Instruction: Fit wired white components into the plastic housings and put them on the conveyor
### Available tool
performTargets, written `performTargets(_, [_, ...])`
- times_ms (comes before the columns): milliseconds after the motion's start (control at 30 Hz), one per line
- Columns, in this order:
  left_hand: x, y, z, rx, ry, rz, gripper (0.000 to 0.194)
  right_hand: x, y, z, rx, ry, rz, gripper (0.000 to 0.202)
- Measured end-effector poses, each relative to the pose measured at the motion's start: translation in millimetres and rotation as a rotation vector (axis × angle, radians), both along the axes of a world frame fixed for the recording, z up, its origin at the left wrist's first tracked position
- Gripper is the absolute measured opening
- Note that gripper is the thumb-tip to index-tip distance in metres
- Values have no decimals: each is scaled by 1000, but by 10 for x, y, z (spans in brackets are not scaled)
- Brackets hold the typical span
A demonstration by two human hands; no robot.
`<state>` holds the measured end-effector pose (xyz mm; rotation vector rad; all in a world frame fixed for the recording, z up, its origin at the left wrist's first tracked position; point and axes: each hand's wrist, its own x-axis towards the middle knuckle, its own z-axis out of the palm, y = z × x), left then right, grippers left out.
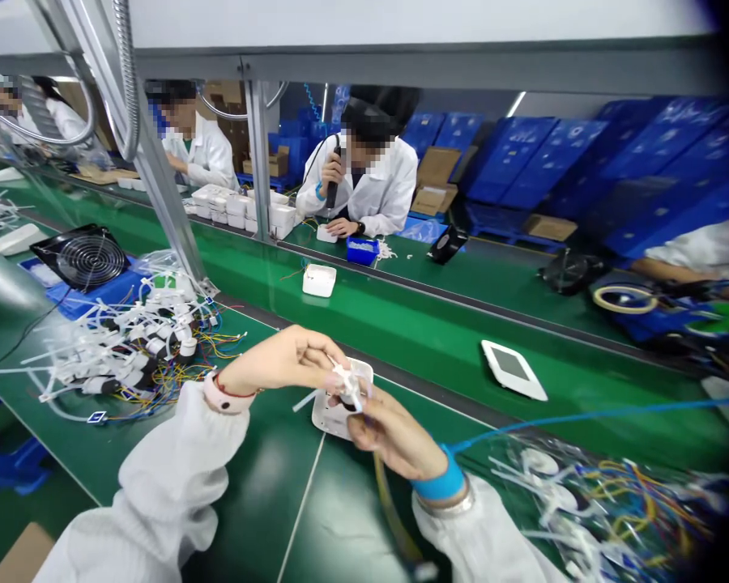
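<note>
Head view: left fingers (319, 346) and right fingers (381, 410), nearly closed, seemingly pinch a white fitting (347, 382).

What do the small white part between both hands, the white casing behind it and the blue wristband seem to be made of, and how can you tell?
White part: probably hard plastic; pale and shiny, though partly covered.
White casing: likely moulded plastic; smooth, with rounded corners.
Blue wristband: perhaps elastic fabric or soft plastic; matt-looking, wrapping snugly, texture unclear.
</note>
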<state>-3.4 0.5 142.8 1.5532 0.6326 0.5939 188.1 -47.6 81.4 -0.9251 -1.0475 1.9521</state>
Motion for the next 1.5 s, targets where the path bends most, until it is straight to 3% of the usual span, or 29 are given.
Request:
performTargets(100, [-44,23,-203,-23,-71,112,28,268,124,12,191,-271,14,33])
performTargets(233, [10,101,-630,227,78,273,25,489,328,-129,524,-683,-143,31])
performTargets(367, [70,285,-1056,522,145,350,21,475,485,-325,788,-1084,-115,25])
performTargets(500, [68,412,-1264,569,111,330,18,382,601,-452,986,-1358,-22,26])
performTargets(667, [39,442,-1342,556,153,279,18,305,663,-542,986,-1544,125,22])
performTargets(767, [31,449,-1365,622,186,273,17,264,614,-514,965,-1635,177,22])
performTargets(833, [29,452,-1372,668,210,275,16,256,566,-454,963,-1676,169,27])
performTargets(900, [32,450,-1373,697,239,272,16,265,527,-387,994,-1695,70,33])
performTargets(967, [37,445,-1369,720,268,264,16,266,509,-347,1081,-1656,-71,31])
performTargets(1033, [41,439,-1365,746,281,260,16,229,514,-359,1210,-1532,-120,25])
performTargets(1200, [34,434,-1350,768,296,264,15,32,614,-596,1352,-1304,38,22])
performTargets(1333, [14,447,-1348,766,326,232,16,39,683,-767,1388,-1193,61,22])
performTargets(1500, [0,463,-1387,784,346,217,20,128,671,-853,1438,-1145,2,25])
